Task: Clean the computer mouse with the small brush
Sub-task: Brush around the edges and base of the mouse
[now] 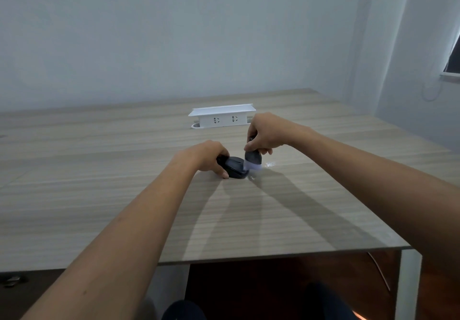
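A dark computer mouse [235, 168] lies on the wooden table [99, 182] near its middle. My left hand [207, 156] grips the mouse from its left side, thumb along the near edge. My right hand [265, 133] is closed around the dark handle of a small brush [252, 161], held upright. The brush's pale bristles point down and touch the right side of the mouse; they look blurred.
A white power socket box [222, 116] stands on the table just behind my hands. The table's near edge runs across the lower part of the view, with a white table leg [408, 285] at the right. A wall rises behind the table.
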`<state>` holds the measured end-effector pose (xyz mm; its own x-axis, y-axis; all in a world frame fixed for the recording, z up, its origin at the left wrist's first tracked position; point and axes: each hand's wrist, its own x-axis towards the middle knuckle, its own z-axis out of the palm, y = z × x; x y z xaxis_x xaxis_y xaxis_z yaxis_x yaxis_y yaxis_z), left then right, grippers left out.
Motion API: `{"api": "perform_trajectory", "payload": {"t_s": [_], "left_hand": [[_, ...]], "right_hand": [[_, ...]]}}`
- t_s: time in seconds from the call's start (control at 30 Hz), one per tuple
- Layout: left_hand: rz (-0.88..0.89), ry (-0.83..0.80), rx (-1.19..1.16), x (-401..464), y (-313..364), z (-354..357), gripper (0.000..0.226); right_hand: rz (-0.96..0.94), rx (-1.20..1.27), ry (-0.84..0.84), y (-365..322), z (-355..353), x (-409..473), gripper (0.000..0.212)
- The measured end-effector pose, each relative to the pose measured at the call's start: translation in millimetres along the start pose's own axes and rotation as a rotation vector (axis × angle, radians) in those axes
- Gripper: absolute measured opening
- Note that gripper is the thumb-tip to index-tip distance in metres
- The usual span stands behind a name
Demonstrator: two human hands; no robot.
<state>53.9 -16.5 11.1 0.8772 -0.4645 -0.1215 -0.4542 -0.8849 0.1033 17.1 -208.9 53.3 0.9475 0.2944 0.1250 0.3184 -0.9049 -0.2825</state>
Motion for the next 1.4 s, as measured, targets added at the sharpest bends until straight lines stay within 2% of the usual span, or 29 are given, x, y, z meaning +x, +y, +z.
{"api": "perform_trajectory", "payload": {"t_s": [0.13,0.33,0.53,0.73,0.9,1.17,1.3,1.4], "left_hand": [[-0.001,0.01,-0.003,-1.0,0.0,1.0,0.048],[-0.014,0.002,-0.018,-1.5,1.2,-0.2,0.052],[-0.01,0.009,-0.008,-2.9,2.5,0.7,0.047],[-0.017,0.006,-0.023,-3.3,3.0,-0.1,0.05],[-0.012,0.008,-0.017,-2.7,3.1,1.0,0.047],[-0.016,0.01,-0.022,-1.1,2.5,0.2,0.048],[-0.019,0.016,-0.017,0.0,2.3,1.5,0.046],[-0.023,0.016,-0.028,-0.7,1.8,1.9,0.046]], "right_hand": [[0.027,-0.033,0.061,-1.3,10.2,0.9,0.015],[-0.02,-0.001,-0.053,-7.5,0.6,-1.7,0.015],[0.043,-0.054,0.049,-5.5,7.4,0.3,0.015],[0.006,0.004,-0.073,-12.3,1.7,-4.7,0.015],[0.074,-0.025,0.039,-7.7,1.1,-1.8,0.015],[0.043,0.067,-0.027,-15.8,-0.9,-7.9,0.014],[0.072,-0.015,0.043,-15.6,-1.8,-5.8,0.013],[0.07,-0.029,0.002,-19.8,5.7,-7.6,0.014]]}}
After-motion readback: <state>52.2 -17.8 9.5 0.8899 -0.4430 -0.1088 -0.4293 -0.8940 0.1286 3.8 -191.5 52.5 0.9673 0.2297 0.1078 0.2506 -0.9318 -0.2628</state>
